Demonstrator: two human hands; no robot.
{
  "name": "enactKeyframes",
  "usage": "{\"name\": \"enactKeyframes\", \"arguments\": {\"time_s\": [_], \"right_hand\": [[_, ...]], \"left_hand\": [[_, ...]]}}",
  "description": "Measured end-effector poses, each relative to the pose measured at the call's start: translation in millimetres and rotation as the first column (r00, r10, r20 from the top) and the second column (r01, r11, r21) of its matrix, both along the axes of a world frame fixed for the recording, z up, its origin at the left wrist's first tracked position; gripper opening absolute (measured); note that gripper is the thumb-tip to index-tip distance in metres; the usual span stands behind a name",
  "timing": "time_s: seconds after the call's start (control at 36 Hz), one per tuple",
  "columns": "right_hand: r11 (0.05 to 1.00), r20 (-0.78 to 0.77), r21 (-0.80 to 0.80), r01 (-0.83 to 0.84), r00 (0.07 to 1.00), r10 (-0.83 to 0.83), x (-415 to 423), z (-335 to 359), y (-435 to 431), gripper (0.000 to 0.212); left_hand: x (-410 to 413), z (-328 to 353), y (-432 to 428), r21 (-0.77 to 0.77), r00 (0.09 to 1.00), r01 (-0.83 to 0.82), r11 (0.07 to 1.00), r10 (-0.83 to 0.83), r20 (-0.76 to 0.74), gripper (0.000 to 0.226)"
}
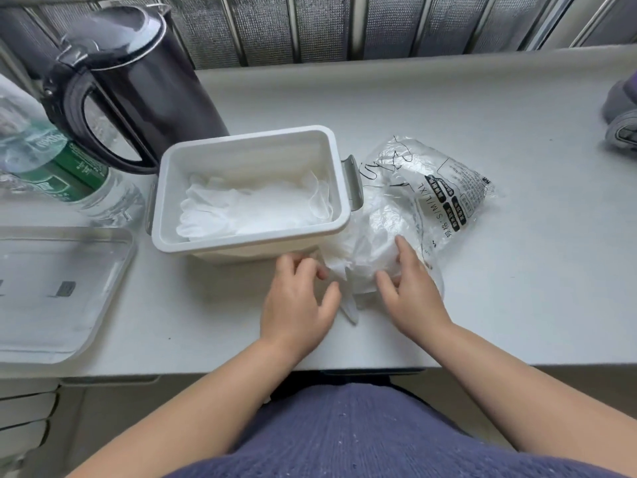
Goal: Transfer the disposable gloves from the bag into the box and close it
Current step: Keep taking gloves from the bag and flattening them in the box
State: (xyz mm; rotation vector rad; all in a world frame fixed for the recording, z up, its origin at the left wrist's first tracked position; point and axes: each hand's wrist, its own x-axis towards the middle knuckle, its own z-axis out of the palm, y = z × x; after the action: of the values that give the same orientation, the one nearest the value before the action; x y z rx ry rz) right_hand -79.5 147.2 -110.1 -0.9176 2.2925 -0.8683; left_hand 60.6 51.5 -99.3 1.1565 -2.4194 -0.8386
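Left grip (298, 298) half curled, fingers bent, fingertips against the left edge of a wad of gloves (358, 267). Thumb apart from the fingers, beside a glove finger (350, 310) trailing out of the wad toward the near desk edge. Cannot tell whether pinching the wad or only touching it.

Right grip (410, 288) loosely spread, nothing clenched. Index finger straight, laid on the wad at the mouth of the bag (441, 188). Thumb pointing left across the wad's near side, palm down on clear film.

Wad between the two grips, touched from both sides, half out of the bag mouth and right up against the near right corner of the box (241, 251).

Printed on the bag in black: "S/M/L/XL", legible. Beside it, several black blocks and a framed panel of small characters, too small to read. Green label on the bottle (51, 160) at far left, lettering blurred.

Box open, white, with a grey latch (353, 182) on its right end, just left of the bag and just beyond the left grip. Inside, a flat layer of gloves (255, 208) on the bottom, well below the rim. Bag lying flat on the desk (517, 288), right of the box. Clear lid (62, 288) flat on the desk, left of the box. Black kettle (138, 88) behind the box's left corner.
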Motion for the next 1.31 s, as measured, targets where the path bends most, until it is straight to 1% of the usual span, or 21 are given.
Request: {"name": "enactKeyframes", "arguments": {"time_s": [0.06, 0.11, 0.14, 0.19, 0.25, 0.33, 0.39, 0.44, 0.5, 0.61, 0.67, 0.72, 0.75, 0.81, 0.89, 0.92, 1.0, 1.08, 1.17, 1.22, 1.31], "right_hand": [[0.999, 0.081, 0.032, -0.004, 0.997, 0.001, -1, 1, -5, 0.065], [1.0, 0.164, 0.011, -0.025, 0.986, 0.023, 1, 3, -6, 0.064], [0.999, 0.188, -0.013, -0.052, 0.981, 0.054, 2, 4, -5, 0.062], [0.993, 0.208, -0.049, -0.109, 0.971, 0.117, 4, 5, -2, 0.057], [0.99, 0.222, -0.077, -0.116, 0.966, 0.131, 5, 8, 0, 0.056], [0.993, 0.175, -0.093, -0.073, 0.981, 0.088, 4, 9, 3, 0.06], [0.995, 0.146, -0.054, -0.082, 0.985, 0.089, 2, 6, 5, 0.06], [0.993, 0.158, 0.03, -0.113, 0.982, 0.106, -1, 2, 8, 0.057], [0.987, 0.145, 0.081, -0.137, 0.982, 0.124, -3, -1, 9, 0.051], [0.994, 0.063, 0.037, -0.098, 0.993, 0.096, -3, -3, 6, 0.024], [0.999, 0.035, 0.03, -0.038, 0.999, 0.037, -5, -4, 5, 0.019], [0.999, 0.023, 0.023, 0.026, 0.999, -0.026, -6, -3, 5, 0.02], [0.999, 0.016, 0.022, 0.047, 0.999, -0.047, -6, -2, 6, 0.022], [0.998, 0.007, 0.015, 0.067, 0.998, -0.067, -8, -1, 7, 0.024], [0.994, 0.046, -0.036, 0.104, 0.994, -0.102, -10, 6, 5, 0.015], [0.991, 0.082, -0.06, 0.123, 0.99, -0.118, -10, 9, 4, 0.011], [0.983, 0.165, -0.124, 0.136, 0.98, -0.115, -8, 18, -2, 0.017], [0.988, 0.124, -0.145, 0.047, 0.992, -0.029, -8, 29, -8, 0.025], [0.989, 0.137, -0.145, -0.006, 0.99, 0.026, -12, 41, -14, 0.028], [0.982, 0.254, -0.188, -0.005, 0.966, 0.054, -14, 50, -19, 0.029], [0.955, 0.457, -0.298, 0.005, 0.879, 0.138, -14, 71, -27, 0.027]], "left_hand": [[-1, 2, 4, -0.167, 0.991, 0.1, 0.981, -0.113, -0.07, 0.025], [-2, 1, 5, -0.202, 0.974, 0.208, 0.957, -0.221, -0.044, 0.037], [-3, 0, 6, -0.163, 0.962, 0.271, 0.949, -0.272, 0.014, 0.049], [-4, -4, 2, 0.025, 0.916, 0.349, 0.937, -0.346, 0.202, 0.074], [-3, -14, -4, 0.182, 0.866, 0.326, 0.928, -0.37, 0.337, 0.081], [-2, -24, -13, 0.231, 0.914, 0.194, 0.953, -0.262, 0.31, 0.063], [-5, -26, -17, 0.285, 0.959, 0.072, 0.956, -0.145, 0.244, 0.037], [-6, -27, -19, 0.384, 0.982, -0.007, 0.923, -0.066, 0.176, 0.016], [-3, -26, -19, 0.493, 0.994, -0.026, 0.87, -0.027, 0.101, 0.007], [3, -22, -20, 0.672, 0.997, -0.071, 0.738, 0.072, 0.026, 0.012], [2, -20, -21, 0.749, 0.993, -0.078, 0.658, 0.12, -0.002, 0.015], [2, -18, -21, 0.781, 0.987, -0.097, 0.617, 0.162, -0.006, 0.02], [2, -19, -20, 0.765, 0.986, -0.104, 0.635, 0.166, -0.004, 0.017], [2, -15, -19, 0.672, 0.992, -0.103, 0.734, 0.123, 0.019, 0.01], [4, -8, -17, 0.447, 0.996, -0.037, 0.894, -0.005, 0.091, 0.024], [5, -4, -16, 0.389, 0.996, -0.017, 0.921, -0.018, 0.087, 0.029], [0, 9, -11, 0.225, 0.999, -0.006, 0.974, -0.004, 0.043, 0.026], [-9, 12, -7, 0.029, 0.998, 0.035, 0.999, -0.037, 0.053, 0.029], [-13, 10, -7, -0.018, 0.994, 0.105, 0.994, -0.106, -0.036, 0.017], [-13, 11, -7, -0.027, 0.979, 0.167, 0.986, -0.169, -0.112, 0.024], [-13, 16, -9, -0.068, 0.947, 0.249, 0.966, -0.257, -0.192, 0.048]]}}
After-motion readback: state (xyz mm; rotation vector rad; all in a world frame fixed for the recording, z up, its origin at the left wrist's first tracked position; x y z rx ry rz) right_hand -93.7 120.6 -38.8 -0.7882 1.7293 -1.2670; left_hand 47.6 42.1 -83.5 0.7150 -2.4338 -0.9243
